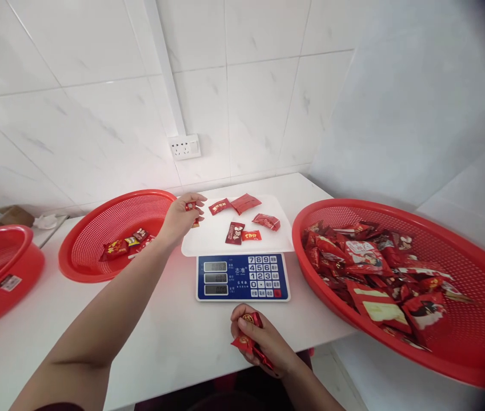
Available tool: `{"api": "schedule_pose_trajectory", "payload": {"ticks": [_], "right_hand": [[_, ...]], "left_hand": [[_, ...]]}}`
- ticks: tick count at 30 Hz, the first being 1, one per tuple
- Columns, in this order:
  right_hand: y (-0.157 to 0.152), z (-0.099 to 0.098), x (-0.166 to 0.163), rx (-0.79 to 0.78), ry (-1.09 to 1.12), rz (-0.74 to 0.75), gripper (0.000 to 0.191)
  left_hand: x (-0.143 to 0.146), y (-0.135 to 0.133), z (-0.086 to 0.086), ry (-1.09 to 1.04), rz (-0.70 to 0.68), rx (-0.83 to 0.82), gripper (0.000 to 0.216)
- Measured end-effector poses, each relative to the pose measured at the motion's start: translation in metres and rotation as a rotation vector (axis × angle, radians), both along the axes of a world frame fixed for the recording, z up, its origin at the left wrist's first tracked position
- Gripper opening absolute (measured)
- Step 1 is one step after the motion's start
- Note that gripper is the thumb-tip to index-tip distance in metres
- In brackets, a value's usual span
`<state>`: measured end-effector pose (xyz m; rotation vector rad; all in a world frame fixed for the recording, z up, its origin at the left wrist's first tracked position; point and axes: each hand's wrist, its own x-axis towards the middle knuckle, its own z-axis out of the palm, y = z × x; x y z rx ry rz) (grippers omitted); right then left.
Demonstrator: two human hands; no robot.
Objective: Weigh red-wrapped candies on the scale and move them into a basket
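Observation:
My left hand [182, 216] is over the left edge of the white pan [199, 242] of a digital scale, its fingers closed on a small red candy packet [191, 206]. Several red and dark-red wrapped candies [246, 203] lie spread on the pan. Below the pan shows the scale's blue panel [243, 278] with number keys and three small displays. In front of the scale, near the table's front edge, my right hand [263, 342] is closed around several red candy packets [246, 337]. How many it holds is partly hidden by the fingers.
On the right a large red basket [311, 274] holds a heap of red snack packets. To the left, another red basket [92, 234] contains a few packets. A third red basket [0, 279] stands at the far left. A wall socket [184, 147] sits behind the white table [156, 342].

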<state>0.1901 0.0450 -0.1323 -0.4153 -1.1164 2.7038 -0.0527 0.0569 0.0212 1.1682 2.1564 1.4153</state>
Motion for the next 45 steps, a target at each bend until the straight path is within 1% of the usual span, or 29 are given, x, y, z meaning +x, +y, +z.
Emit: {"api": "schedule_pose_trajectory", "payload": {"ticks": [2,5,10,15,20,26,29,33,37,39,43,45], "right_hand": [[0.000,0.000,0.000,0.002,-0.005,-0.003,0.029],[0.000,-0.001,0.000,0.002,-0.002,-0.009,0.029],[0.000,-0.004,-0.002,-0.009,-0.005,-0.005,0.032],[0.000,-0.007,-0.003,-0.021,-0.002,0.004,0.032],[0.000,-0.007,-0.005,-0.021,0.011,-0.010,0.035],[0.000,-0.009,-0.005,-0.030,-0.005,0.005,0.036],[0.000,-0.009,-0.004,-0.032,0.001,0.000,0.036],[0.000,-0.009,-0.004,-0.044,0.004,-0.009,0.036],[-0.001,-0.007,-0.004,-0.043,0.003,-0.003,0.038],[0.000,-0.006,-0.005,-0.039,0.001,0.000,0.039],[0.000,-0.006,-0.006,-0.035,0.003,-0.009,0.038],[0.000,-0.007,-0.006,-0.036,0.003,-0.014,0.038]], "left_hand": [[0.004,0.005,-0.002,0.078,-0.015,-0.048,0.028],[0.013,0.017,-0.010,0.241,-0.079,-0.122,0.023],[0.032,0.035,-0.024,0.487,-0.196,-0.235,0.028],[0.041,0.050,-0.031,0.609,-0.265,-0.384,0.036],[0.042,0.059,-0.031,0.629,-0.290,-0.473,0.033],[0.036,0.056,-0.024,0.568,-0.283,-0.462,0.031],[0.027,0.051,-0.023,0.540,-0.245,-0.427,0.030],[0.012,0.044,-0.027,0.506,-0.171,-0.371,0.032],[0.011,0.033,-0.031,0.504,-0.115,-0.336,0.030],[0.019,0.026,-0.030,0.515,-0.159,-0.339,0.029],[0.039,0.015,-0.026,0.537,-0.364,-0.419,0.033],[0.045,0.013,-0.025,0.557,-0.414,-0.463,0.037]]}}
